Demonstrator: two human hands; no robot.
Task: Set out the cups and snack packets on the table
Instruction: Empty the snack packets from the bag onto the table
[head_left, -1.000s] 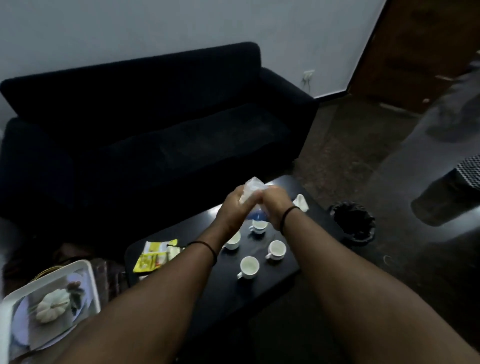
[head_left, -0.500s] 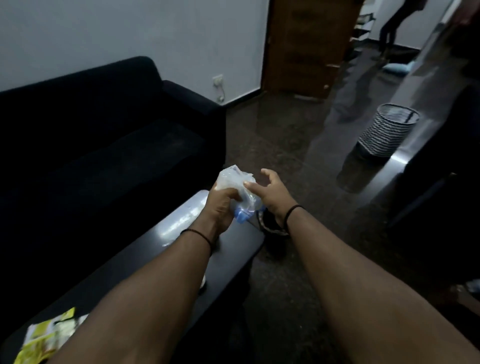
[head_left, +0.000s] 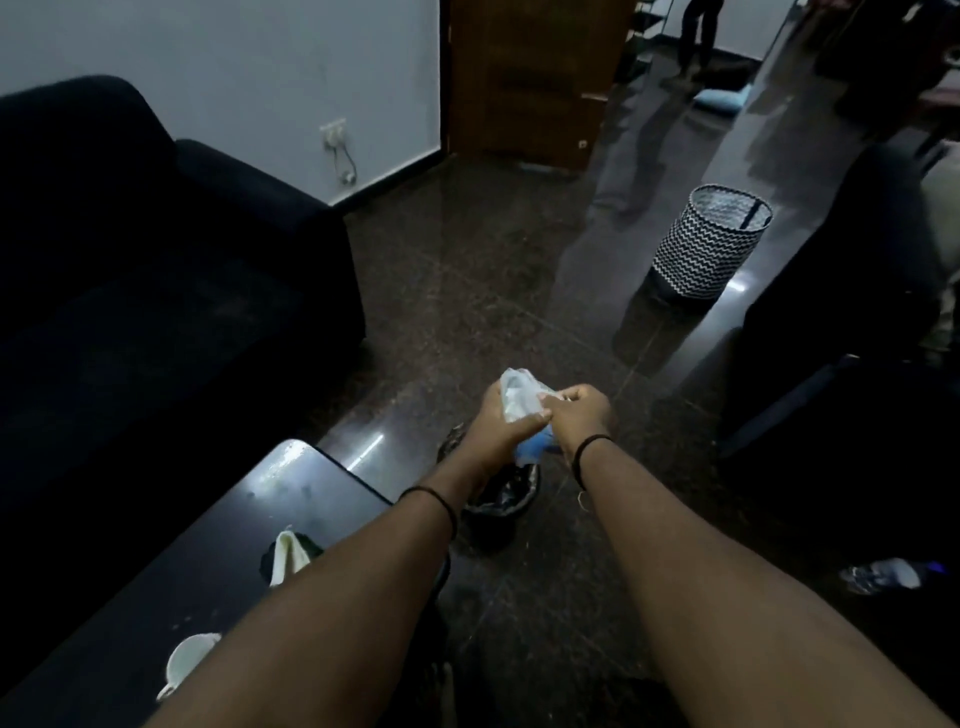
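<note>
Both hands hold a crumpled clear plastic wrapper (head_left: 518, 397) with a blue patch at its bottom, just above a small black bin (head_left: 501, 493) on the floor. My left hand (head_left: 498, 423) grips the wrapper from the left. From the right, my right hand (head_left: 579, 415) pinches its top edge. Off to the lower left stands the black table (head_left: 291, 483); a white cup (head_left: 187, 660) shows at its near edge, partly hidden by my left forearm. A folded white packet (head_left: 288, 553) lies on the table near the forearm.
A dark sofa (head_left: 156, 270) fills the left side. On the glossy floor at the right stands a black-and-white zigzag basket (head_left: 704, 241). A dark chair (head_left: 857, 364) is at the right edge, a brown door (head_left: 524, 78) straight ahead, and a person's legs (head_left: 698, 31) far back.
The view has swung right, from the table with cups to the floor. Both hands carried the wrapper off the table's end to above the black bin. My right hand closed onto it.
</note>
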